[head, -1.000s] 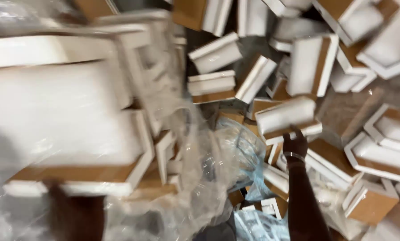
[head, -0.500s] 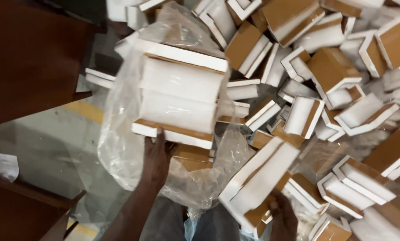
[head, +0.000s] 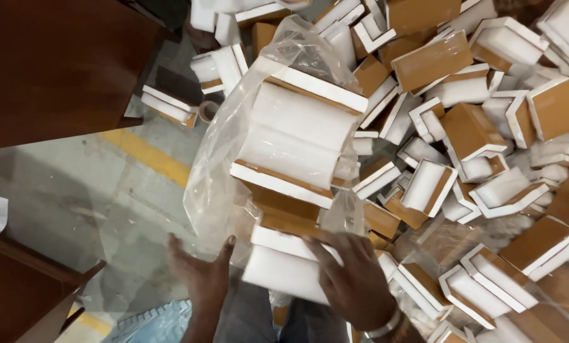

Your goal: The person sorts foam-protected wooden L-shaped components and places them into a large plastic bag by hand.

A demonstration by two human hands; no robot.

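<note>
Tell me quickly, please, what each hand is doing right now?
Left hand: open, touching the clear plastic bag.
Right hand: fingers spread, pressing the white foam block.

The left hand (head: 203, 274) is reaching up from the near edge, palm facing right, with its thumb standing up and apart from the fingers. The right hand (head: 354, 279) is lying just to its right, back toward the camera, fingers (head: 322, 251) spreading flat and pointing far-left. A metal bangle (head: 386, 327) is circling the right wrist.
</note>
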